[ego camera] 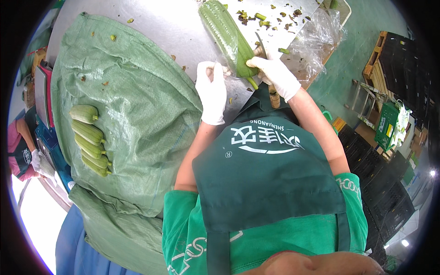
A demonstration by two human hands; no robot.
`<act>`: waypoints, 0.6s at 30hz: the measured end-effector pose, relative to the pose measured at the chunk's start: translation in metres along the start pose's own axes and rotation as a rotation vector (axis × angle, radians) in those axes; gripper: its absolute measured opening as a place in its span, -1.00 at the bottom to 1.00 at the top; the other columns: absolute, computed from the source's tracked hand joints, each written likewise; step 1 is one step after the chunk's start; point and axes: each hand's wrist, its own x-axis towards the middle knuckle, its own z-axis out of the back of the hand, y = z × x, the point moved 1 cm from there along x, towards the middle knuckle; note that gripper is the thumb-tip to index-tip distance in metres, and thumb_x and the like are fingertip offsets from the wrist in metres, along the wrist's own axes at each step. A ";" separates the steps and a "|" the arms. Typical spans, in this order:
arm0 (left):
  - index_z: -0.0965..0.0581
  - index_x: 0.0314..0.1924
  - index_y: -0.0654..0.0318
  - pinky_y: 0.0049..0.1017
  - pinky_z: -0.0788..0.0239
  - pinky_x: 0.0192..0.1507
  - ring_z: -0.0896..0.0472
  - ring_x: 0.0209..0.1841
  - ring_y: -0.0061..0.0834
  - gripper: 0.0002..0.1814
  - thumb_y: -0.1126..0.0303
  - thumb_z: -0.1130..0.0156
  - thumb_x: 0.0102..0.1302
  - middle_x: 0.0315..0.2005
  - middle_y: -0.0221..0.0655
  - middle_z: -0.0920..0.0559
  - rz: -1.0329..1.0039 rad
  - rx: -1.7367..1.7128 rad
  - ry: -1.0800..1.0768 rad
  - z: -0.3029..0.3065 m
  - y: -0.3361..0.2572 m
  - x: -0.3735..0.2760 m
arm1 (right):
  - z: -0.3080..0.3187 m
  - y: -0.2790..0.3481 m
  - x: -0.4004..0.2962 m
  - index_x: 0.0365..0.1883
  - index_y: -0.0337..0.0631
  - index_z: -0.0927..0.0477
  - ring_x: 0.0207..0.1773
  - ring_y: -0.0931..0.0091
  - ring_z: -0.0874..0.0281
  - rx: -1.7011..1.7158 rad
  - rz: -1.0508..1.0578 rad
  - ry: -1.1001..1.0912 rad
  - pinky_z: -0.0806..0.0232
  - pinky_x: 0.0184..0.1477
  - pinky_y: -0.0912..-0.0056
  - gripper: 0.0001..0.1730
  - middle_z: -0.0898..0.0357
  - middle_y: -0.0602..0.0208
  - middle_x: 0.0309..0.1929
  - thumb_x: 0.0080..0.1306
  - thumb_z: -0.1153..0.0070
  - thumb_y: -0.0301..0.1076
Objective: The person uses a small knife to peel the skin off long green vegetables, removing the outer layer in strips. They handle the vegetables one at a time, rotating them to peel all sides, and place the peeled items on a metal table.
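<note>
A large green luffa gourd [223, 34] lies aslant over the metal tabletop, its stem end towards me, with clear plastic film [231, 56] around much of it. My left hand [211, 87], in a white glove, pinches the film's edge beside the stem end. Gloved as well, my right hand [275, 74] has its thumb on the gourd near the stem. The same hand holds a knife between palm and fingers: its dark curved blade [262, 44] points away from me, and its wooden handle [274, 98] sticks out below. The fingers under the gourd are partly hidden.
Several smaller luffa gourds [87, 137] lie in a row on a green woven sack [144, 96] at left. Stem trimmings [264, 23] litter the metal table [165, 17]. Clear plastic bags [314, 41] bunch at its right edge. Black crates [374, 178] stand right; another person [24, 147] is far left.
</note>
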 end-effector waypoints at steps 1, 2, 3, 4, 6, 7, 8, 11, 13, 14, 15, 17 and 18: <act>-0.40 -0.20 0.32 -0.43 -0.53 -0.09 -0.57 -0.22 -0.50 -0.94 0.48 -0.04 0.43 -0.33 -0.28 -0.55 -0.004 0.025 0.017 0.002 0.001 0.001 | 0.001 0.004 -0.002 0.05 -0.16 -0.39 -0.49 0.72 -0.31 0.032 -0.042 0.031 0.02 -0.65 0.71 -0.54 -0.41 0.44 -0.37 0.19 -0.21 -0.33; -0.40 -0.20 0.32 -0.43 -0.53 -0.09 -0.57 -0.22 -0.50 -0.94 0.48 -0.04 0.43 -0.33 -0.28 -0.55 0.013 -0.007 0.019 0.003 0.001 0.001 | 0.003 0.001 -0.003 0.05 -0.17 -0.40 -0.49 0.72 -0.32 0.057 -0.035 0.037 0.01 -0.65 0.71 -0.55 -0.42 0.43 -0.36 0.20 -0.19 -0.33; -0.40 -0.19 0.32 -0.43 -0.53 -0.08 -0.58 -0.22 -0.50 -0.94 0.48 -0.04 0.44 -0.33 -0.28 -0.55 0.029 -0.042 0.021 0.003 0.001 0.000 | 0.007 -0.005 -0.002 0.06 -0.18 -0.41 -0.49 0.72 -0.32 0.079 -0.027 0.042 0.00 -0.64 0.71 -0.56 -0.43 0.42 -0.36 0.21 -0.18 -0.33; -0.39 -0.19 0.32 -0.43 -0.53 -0.08 -0.58 -0.22 -0.50 -0.93 0.47 -0.04 0.44 -0.33 -0.28 -0.55 0.046 -0.077 0.022 0.003 0.000 -0.001 | 0.011 -0.009 -0.002 0.06 -0.19 -0.42 -0.49 0.72 -0.33 0.100 -0.019 0.048 -0.01 -0.64 0.71 -0.56 -0.44 0.41 -0.35 0.22 -0.16 -0.34; -0.38 -0.21 0.33 -0.49 -0.53 -0.15 -0.56 -0.28 -0.56 -0.95 0.51 -0.03 0.43 -0.37 -0.30 -0.55 0.044 -0.123 0.005 0.002 0.001 -0.001 | 0.019 -0.012 0.000 0.12 -0.19 -0.43 -0.48 0.72 -0.34 0.142 -0.043 0.097 -0.01 -0.64 0.71 -0.54 -0.43 0.43 -0.35 0.24 -0.14 -0.33; -0.37 -0.22 0.34 -0.52 -0.53 -0.18 -0.55 -0.31 -0.59 -0.96 0.53 -0.03 0.42 -0.38 -0.31 -0.54 0.043 -0.146 -0.004 0.002 0.002 -0.001 | 0.020 -0.012 0.000 0.15 -0.20 -0.43 -0.47 0.72 -0.34 0.163 -0.056 0.122 0.00 -0.64 0.71 -0.52 -0.43 0.44 -0.35 0.25 -0.13 -0.33; -0.38 -0.21 0.33 -0.49 -0.53 -0.15 -0.55 -0.28 -0.56 -0.95 0.51 -0.02 0.43 -0.37 -0.30 -0.55 0.060 -0.126 -0.006 0.004 0.003 -0.002 | 0.019 -0.012 0.000 0.14 -0.22 -0.42 -0.45 0.74 -0.32 0.224 -0.041 0.108 0.03 -0.60 0.71 -0.47 -0.44 0.44 -0.37 0.20 -0.22 -0.32; -0.40 -0.18 0.33 -0.44 -0.52 -0.08 -0.57 -0.24 -0.51 -0.93 0.47 -0.01 0.45 -0.33 -0.28 -0.55 0.081 -0.075 -0.004 0.012 0.007 -0.003 | 0.017 -0.015 0.001 0.28 -0.27 -0.34 -0.33 0.67 -0.36 0.072 0.080 0.017 -0.15 -0.45 0.68 -0.31 -0.47 0.40 -0.27 0.22 -0.25 -0.23; -0.40 -0.16 0.33 -0.47 -0.51 -0.08 -0.56 -0.25 -0.52 -0.93 0.49 0.00 0.45 -0.33 -0.28 -0.56 0.062 -0.053 -0.003 0.015 0.007 -0.005 | 0.009 -0.021 0.006 0.34 -0.22 -0.32 -0.20 0.58 -0.34 -0.051 0.210 -0.024 -0.27 -0.12 0.56 -0.23 -0.50 0.35 -0.15 0.21 -0.28 -0.14; -0.40 -0.12 0.34 -0.50 -0.50 -0.11 -0.56 -0.26 -0.55 -0.92 0.51 -0.01 0.43 -0.34 -0.30 -0.55 0.045 -0.030 -0.014 0.015 0.007 -0.006 | 0.007 -0.022 0.005 0.32 -0.19 -0.36 -0.19 0.57 -0.33 -0.109 0.228 -0.050 -0.26 -0.06 0.53 -0.25 -0.51 0.35 -0.13 0.20 -0.29 -0.14; -0.40 -0.09 0.34 -0.53 -0.49 -0.14 -0.55 -0.28 -0.58 -0.89 0.53 -0.01 0.42 -0.34 -0.31 -0.55 0.024 -0.009 -0.027 0.015 0.007 -0.006 | 0.004 -0.018 0.004 0.31 -0.16 -0.39 -0.18 0.56 -0.32 -0.170 0.249 -0.074 -0.25 0.00 0.51 -0.27 -0.51 0.35 -0.12 0.19 -0.30 -0.14; -0.41 -0.02 0.34 -0.57 -0.46 -0.16 -0.55 -0.29 -0.60 -0.82 0.56 -0.02 0.39 -0.35 -0.32 -0.55 0.004 0.009 -0.030 0.015 0.006 -0.006 | 0.003 -0.015 0.008 0.07 -0.12 -0.56 -0.20 0.62 -0.29 -0.217 0.257 -0.014 -0.24 -0.10 0.51 -0.47 -0.52 0.46 -0.16 0.15 -0.34 -0.15; -0.41 0.02 0.34 -0.58 -0.45 -0.16 -0.55 -0.29 -0.60 -0.78 0.55 -0.03 0.39 -0.34 -0.32 -0.56 0.004 0.006 -0.020 0.014 0.006 -0.007 | 0.004 -0.016 0.009 0.00 -0.13 -0.58 -0.21 0.63 -0.29 -0.235 0.282 -0.006 -0.24 -0.12 0.51 -0.52 -0.52 0.48 -0.17 0.15 -0.35 -0.15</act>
